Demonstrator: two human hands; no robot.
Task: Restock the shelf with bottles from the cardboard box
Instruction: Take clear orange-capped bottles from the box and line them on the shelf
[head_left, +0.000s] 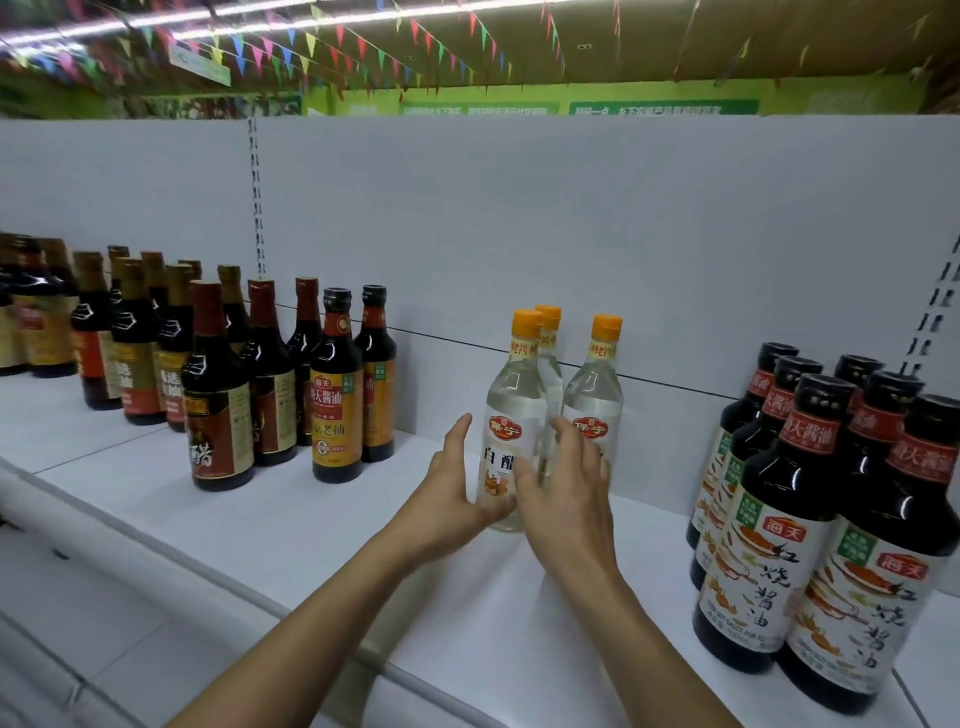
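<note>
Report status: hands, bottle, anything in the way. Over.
Both open: left hand and right hand flanking front clear bottle. Bottle upright on shelf, two more clear bottles behind. Dark bottles off both sides, none in the way.

Shelf (311, 545); dark bottles (218, 415) left; clear bottles (511, 395) middle; soy bottles (769, 519) right.

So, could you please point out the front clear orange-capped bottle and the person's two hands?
front clear orange-capped bottle (514, 389): head view, shoulder above the label.
left hand (457, 483): head view, middle of the hand.
right hand (563, 491): head view, back of the hand.
</note>
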